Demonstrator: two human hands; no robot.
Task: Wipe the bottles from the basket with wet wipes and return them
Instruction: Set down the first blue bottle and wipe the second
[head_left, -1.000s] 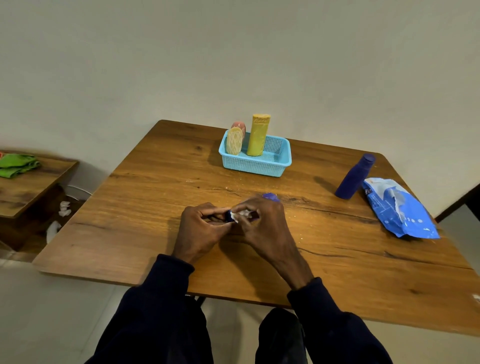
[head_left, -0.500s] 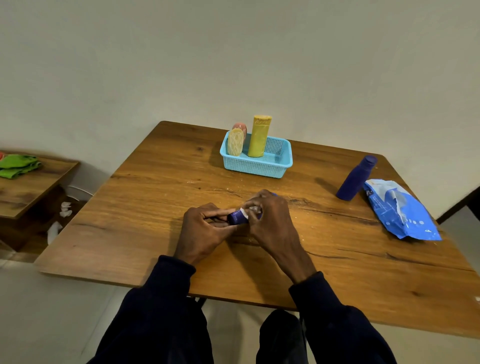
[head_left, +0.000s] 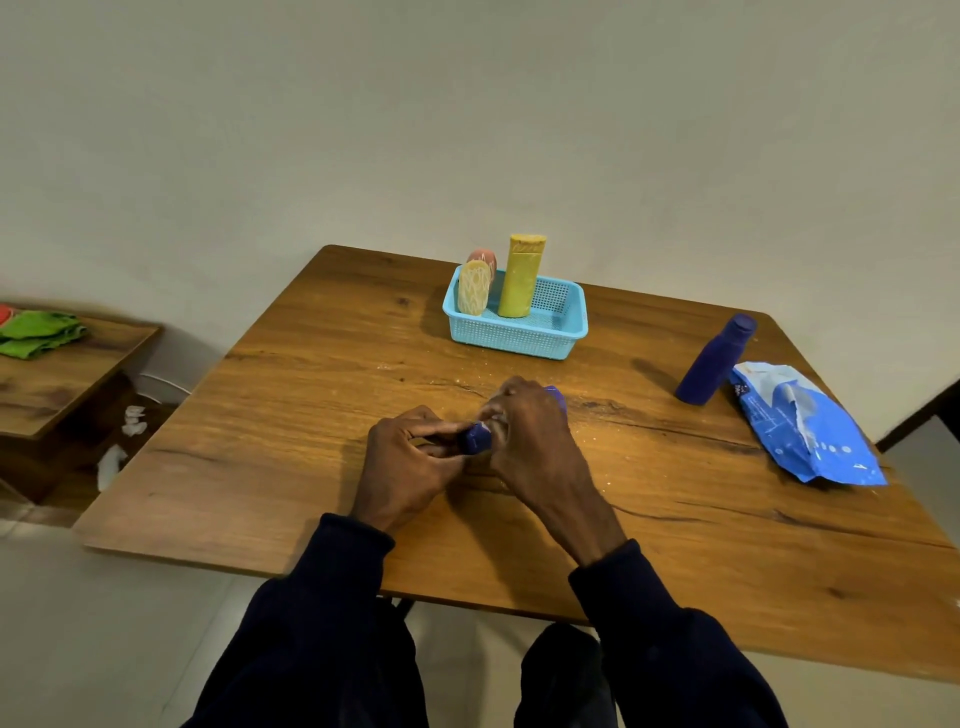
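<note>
Your basket (head_left: 519, 340) at the table's (head_left: 311, 415) far side holds 3 bottles: yellow (head_left: 519, 283), cream (head_left: 474, 288), and pink (head_left: 485, 256), which is mostly hidden behind the cream one. Mid-table, your left hand (head_left: 410, 462) pinches one end of a blue bottle (head_left: 475, 439). Your right hand (head_left: 530, 441) curls round the bottle's body, prob. w/ a wipe (head_left: 491, 422) underneath, though it's barely visible. A 2nd blue bottle (head_left: 714, 361) stands beside the wipes pack (head_left: 800, 421).

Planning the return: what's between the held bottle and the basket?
Head view: only bare, lightly speckled tabletop lies between the held bottle and the basket.
</note>
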